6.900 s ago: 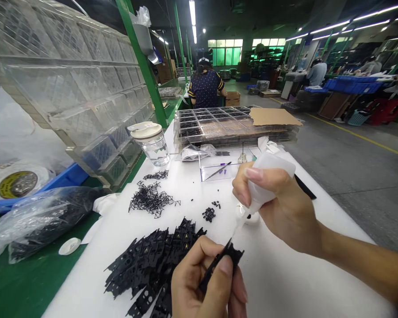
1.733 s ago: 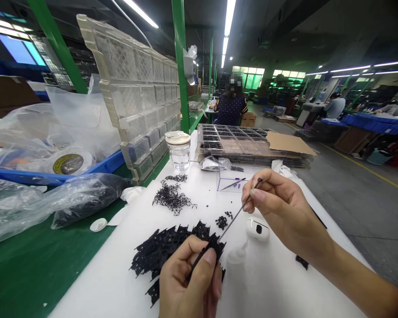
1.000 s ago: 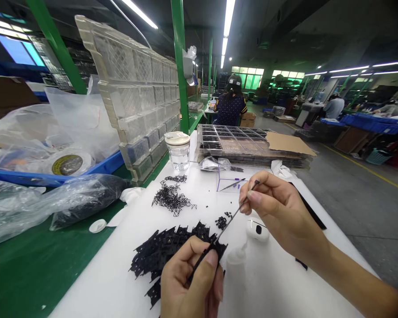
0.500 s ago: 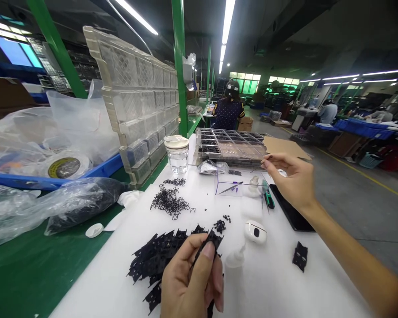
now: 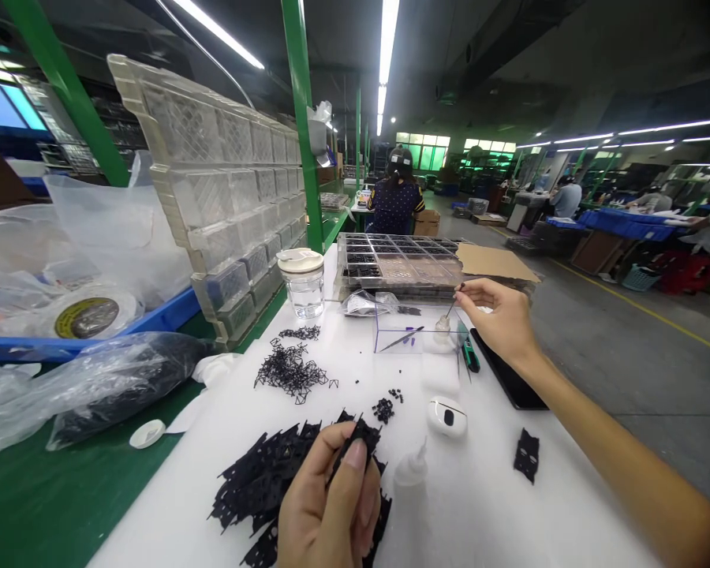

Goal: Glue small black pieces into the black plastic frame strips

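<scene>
My left hand (image 5: 331, 501) pinches a flat black part (image 5: 364, 436) between thumb and fingers, over a pile of similar black parts (image 5: 260, 469) on the white work surface. My right hand (image 5: 497, 319) grips a thin stick (image 5: 451, 304), whose lower end is at a small glass bottle (image 5: 443, 325) by the clear box (image 5: 390, 339). Tiny black pieces (image 5: 383, 409) lie in a cluster beyond my left hand. Thin black wire-like frames (image 5: 289, 371) are heaped farther left. One black part (image 5: 526, 455) rests alone at the right.
A lidded glass jar (image 5: 304, 292) stands near an upright clear tray (image 5: 225, 181). A white case (image 5: 447, 416), squeeze bottle (image 5: 411, 467), green cutter (image 5: 469, 353) and dark tablet (image 5: 506, 367) lie nearby. Behind are compartment trays (image 5: 399, 260) and a seated person (image 5: 395, 201).
My right hand has brought the stick down to the small glass bottle. My left hand still holds the black part. The whole view has shifted slightly.
</scene>
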`<state>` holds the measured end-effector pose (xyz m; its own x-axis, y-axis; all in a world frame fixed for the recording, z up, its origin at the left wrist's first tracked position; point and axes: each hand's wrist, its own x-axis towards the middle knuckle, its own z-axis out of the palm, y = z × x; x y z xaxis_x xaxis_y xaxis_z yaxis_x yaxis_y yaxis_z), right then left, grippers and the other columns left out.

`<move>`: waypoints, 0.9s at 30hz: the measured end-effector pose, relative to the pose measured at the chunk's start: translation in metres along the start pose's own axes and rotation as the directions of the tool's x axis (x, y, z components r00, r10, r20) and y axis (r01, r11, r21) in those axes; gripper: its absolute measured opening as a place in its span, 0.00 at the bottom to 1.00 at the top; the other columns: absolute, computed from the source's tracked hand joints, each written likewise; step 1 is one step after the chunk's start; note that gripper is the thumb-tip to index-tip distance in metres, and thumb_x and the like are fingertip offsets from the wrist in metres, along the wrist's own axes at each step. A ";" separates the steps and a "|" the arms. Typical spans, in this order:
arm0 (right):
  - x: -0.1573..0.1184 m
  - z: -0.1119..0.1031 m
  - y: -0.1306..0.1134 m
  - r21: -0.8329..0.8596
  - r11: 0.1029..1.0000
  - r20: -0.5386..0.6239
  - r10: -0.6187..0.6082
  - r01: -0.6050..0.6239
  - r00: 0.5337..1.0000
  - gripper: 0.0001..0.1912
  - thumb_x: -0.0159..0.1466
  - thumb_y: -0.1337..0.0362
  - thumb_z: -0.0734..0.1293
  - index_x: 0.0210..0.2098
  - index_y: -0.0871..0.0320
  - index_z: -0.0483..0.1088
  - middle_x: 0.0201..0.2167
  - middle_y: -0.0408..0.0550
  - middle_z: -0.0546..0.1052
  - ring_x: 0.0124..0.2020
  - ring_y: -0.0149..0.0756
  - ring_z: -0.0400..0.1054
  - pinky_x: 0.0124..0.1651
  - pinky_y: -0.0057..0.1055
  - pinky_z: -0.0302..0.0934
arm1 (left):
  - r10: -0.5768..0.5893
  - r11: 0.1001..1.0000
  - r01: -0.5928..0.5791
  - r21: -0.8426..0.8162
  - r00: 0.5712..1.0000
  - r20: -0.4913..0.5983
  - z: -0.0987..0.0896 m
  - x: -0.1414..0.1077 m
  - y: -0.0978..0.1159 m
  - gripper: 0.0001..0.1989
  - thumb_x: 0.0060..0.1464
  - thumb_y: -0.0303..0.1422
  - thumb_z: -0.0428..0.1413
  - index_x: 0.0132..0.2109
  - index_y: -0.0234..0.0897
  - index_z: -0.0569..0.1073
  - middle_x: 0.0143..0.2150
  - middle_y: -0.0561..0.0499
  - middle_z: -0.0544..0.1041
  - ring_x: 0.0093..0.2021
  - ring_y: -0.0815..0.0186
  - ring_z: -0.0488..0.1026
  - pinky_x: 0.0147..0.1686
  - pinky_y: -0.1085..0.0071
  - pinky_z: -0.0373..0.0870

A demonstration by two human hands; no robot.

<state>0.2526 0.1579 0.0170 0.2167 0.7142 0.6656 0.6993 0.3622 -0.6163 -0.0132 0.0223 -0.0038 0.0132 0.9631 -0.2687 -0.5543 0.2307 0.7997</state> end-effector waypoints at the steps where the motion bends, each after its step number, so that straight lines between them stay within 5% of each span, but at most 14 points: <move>1: -0.001 0.002 0.001 -0.012 1.000 0.012 0.007 -0.007 1.000 0.10 0.61 0.58 0.69 0.36 0.58 0.77 0.35 0.52 0.83 0.35 0.44 0.78 0.43 0.38 0.74 | -0.009 1.000 0.009 -0.012 1.000 -0.007 0.000 0.000 0.000 0.20 0.46 0.44 0.70 0.30 0.38 0.68 0.17 0.60 0.60 0.18 0.75 0.54 0.18 0.80 0.51; 8: -0.005 0.010 0.015 -0.134 0.990 0.136 0.064 -0.045 0.989 0.11 0.60 0.57 0.68 0.29 0.57 0.76 0.28 0.50 0.81 0.29 0.42 0.74 0.34 0.35 0.67 | -0.004 0.998 0.002 -0.069 1.000 -0.028 0.000 -0.003 0.000 0.19 0.49 0.41 0.68 0.26 0.38 0.66 0.19 0.58 0.59 0.20 0.74 0.52 0.20 0.78 0.52; 12: -0.005 0.010 0.019 -0.195 0.980 0.176 0.077 -0.041 0.981 0.11 0.60 0.58 0.68 0.26 0.57 0.76 0.24 0.48 0.79 0.28 0.39 0.71 0.36 0.35 0.63 | -0.004 0.991 0.001 -0.131 1.000 -0.024 0.001 -0.004 0.002 0.14 0.52 0.41 0.64 0.29 0.34 0.75 0.20 0.56 0.61 0.21 0.73 0.53 0.21 0.79 0.54; 17: 0.000 0.003 0.012 -0.240 0.969 0.122 0.094 -0.062 0.988 0.16 0.57 0.56 0.71 0.41 0.59 0.76 0.30 0.47 0.77 0.30 0.39 0.69 0.36 0.35 0.61 | -0.067 0.974 0.072 -0.214 0.997 0.032 -0.005 -0.001 0.003 0.15 0.51 0.43 0.64 0.33 0.32 0.81 0.19 0.54 0.63 0.21 0.72 0.56 0.20 0.78 0.57; 23: 0.002 -0.021 -0.039 -0.235 0.972 -0.015 -0.033 0.028 0.999 0.22 0.60 0.58 0.70 0.53 0.57 0.71 0.37 0.49 0.73 0.36 0.40 0.66 0.41 0.37 0.61 | -0.102 0.964 0.107 -0.245 0.994 0.032 -0.006 -0.004 0.000 0.14 0.53 0.41 0.64 0.35 0.31 0.81 0.20 0.54 0.63 0.21 0.73 0.56 0.21 0.77 0.60; 27: -0.020 -0.034 -0.097 -0.071 0.986 0.096 -0.141 0.148 0.985 0.16 0.63 0.61 0.69 0.51 0.52 0.71 0.38 0.47 0.73 0.37 0.39 0.66 0.40 0.34 0.61 | -0.072 0.961 0.084 -0.264 0.996 0.056 -0.008 -0.007 -0.002 0.15 0.53 0.41 0.64 0.34 0.30 0.81 0.20 0.55 0.64 0.21 0.74 0.56 0.21 0.78 0.60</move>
<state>0.2041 0.0882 0.0777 0.0495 0.7105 0.7019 0.7703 0.4202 -0.4797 -0.0189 0.0135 -0.0076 0.0996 0.9503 -0.2949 -0.7512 0.2662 0.6041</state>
